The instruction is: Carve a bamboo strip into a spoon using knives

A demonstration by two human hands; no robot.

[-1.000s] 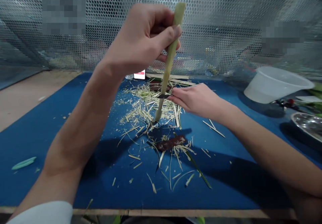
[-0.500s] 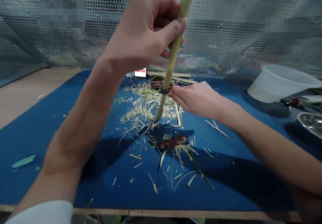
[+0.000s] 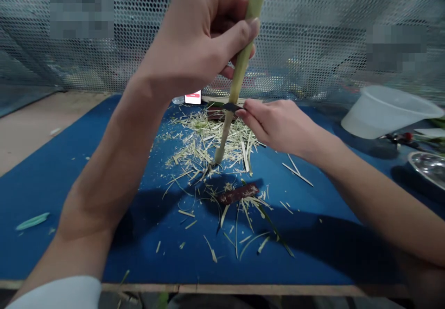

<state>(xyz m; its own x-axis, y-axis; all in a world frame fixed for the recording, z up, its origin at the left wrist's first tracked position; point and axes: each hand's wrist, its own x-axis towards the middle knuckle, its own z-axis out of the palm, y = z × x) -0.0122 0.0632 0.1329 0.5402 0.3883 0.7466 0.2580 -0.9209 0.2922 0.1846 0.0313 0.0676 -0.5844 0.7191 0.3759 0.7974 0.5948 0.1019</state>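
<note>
My left hand [image 3: 198,45] is closed round the upper part of a pale green bamboo stick [image 3: 233,89] that stands nearly upright, its lower tip resting on the blue mat [image 3: 86,170]. My right hand [image 3: 278,126] pinches a small dark blade [image 3: 231,107] whose edge lies against the stick's right side, about halfway up. A heap of pale shavings [image 3: 205,147] spreads around the stick's foot.
A dark reddish-brown strip [image 3: 239,193] lies among splinters in front of the stick. A white plastic tub [image 3: 385,112] and a metal dish [image 3: 429,166] stand at the right. A perforated metal screen [image 3: 313,31] closes the back. A small green sliver [image 3: 33,221] lies at the left.
My right hand has slid the blade up the stick, from low on the shaft to about halfway. My left hand and the stick's top have risen slightly in the view.
</note>
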